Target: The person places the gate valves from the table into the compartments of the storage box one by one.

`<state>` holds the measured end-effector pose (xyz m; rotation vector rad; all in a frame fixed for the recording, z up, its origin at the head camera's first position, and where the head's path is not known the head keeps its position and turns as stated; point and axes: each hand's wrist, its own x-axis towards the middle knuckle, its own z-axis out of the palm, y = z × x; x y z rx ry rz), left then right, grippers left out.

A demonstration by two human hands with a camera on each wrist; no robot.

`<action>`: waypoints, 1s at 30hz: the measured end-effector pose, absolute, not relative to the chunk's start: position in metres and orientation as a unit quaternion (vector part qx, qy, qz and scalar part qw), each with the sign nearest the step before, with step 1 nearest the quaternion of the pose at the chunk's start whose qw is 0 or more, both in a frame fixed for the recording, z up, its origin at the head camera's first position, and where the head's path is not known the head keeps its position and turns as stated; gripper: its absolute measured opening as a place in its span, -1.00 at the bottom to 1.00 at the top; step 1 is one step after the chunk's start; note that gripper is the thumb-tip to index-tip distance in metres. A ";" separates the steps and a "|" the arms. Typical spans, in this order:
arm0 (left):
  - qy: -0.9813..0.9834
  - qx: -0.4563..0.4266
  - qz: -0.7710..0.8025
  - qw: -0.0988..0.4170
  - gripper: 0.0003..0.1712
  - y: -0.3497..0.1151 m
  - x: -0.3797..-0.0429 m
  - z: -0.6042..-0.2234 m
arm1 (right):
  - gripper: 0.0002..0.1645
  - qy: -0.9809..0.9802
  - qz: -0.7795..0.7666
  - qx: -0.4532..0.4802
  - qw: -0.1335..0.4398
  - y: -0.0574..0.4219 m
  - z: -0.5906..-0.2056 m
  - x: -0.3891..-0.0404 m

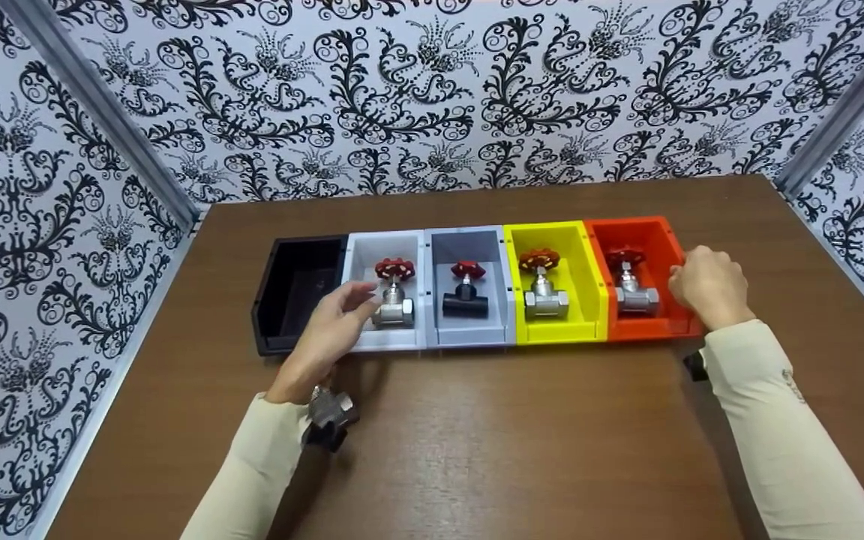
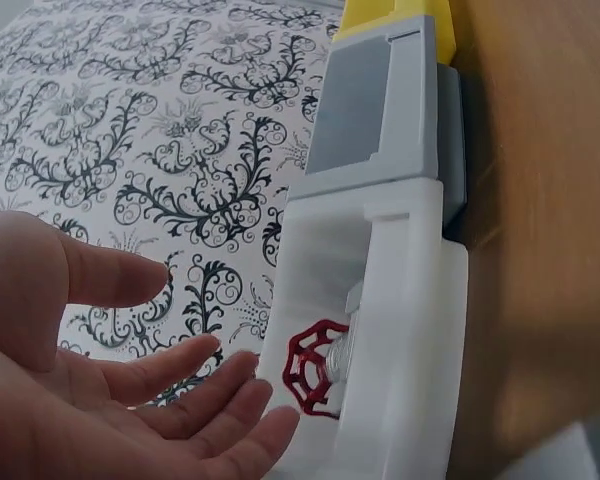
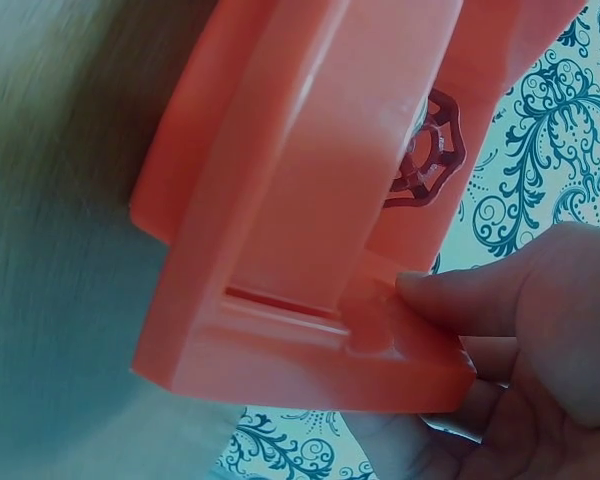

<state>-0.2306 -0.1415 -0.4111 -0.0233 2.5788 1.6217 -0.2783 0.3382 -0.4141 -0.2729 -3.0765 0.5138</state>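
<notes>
My left hand (image 1: 334, 326) hovers by the front of the white bin (image 2: 420, 330), fingers loosely spread and holding nothing. Inside that bin stands a silver valve (image 1: 393, 311) with a red handwheel (image 2: 315, 368). At the far right end, my right hand (image 1: 711, 285) grips the side wall of the orange-red bin (image 3: 270, 200), the thumb (image 3: 455, 300) over the inner side and the other fingers outside. A silver valve (image 1: 636, 300) with a red handwheel (image 3: 430, 150) sits in this bin. Below my left wrist is a silver metal piece (image 1: 333, 407), partly hidden.
Between them in the row are a grey bin (image 1: 469, 244) with a black valve (image 1: 466, 303) and a yellow bin (image 1: 552, 231) with a silver valve (image 1: 546, 302). A black bin (image 1: 271, 300) forms the left end. Patterned walls (image 1: 432, 90) border the brown table (image 1: 522, 442).
</notes>
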 end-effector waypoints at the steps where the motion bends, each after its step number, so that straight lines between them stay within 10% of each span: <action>1: 0.847 -0.008 0.529 0.047 -0.61 -0.143 -0.230 -0.411 | -0.68 -0.983 0.163 -0.086 0.006 0.338 -0.414 -0.278; 30: 0.823 -0.040 0.560 0.082 -0.60 -0.202 -0.211 -0.414 | -0.66 -0.982 0.163 -0.093 0.007 0.340 -0.416 -0.279</action>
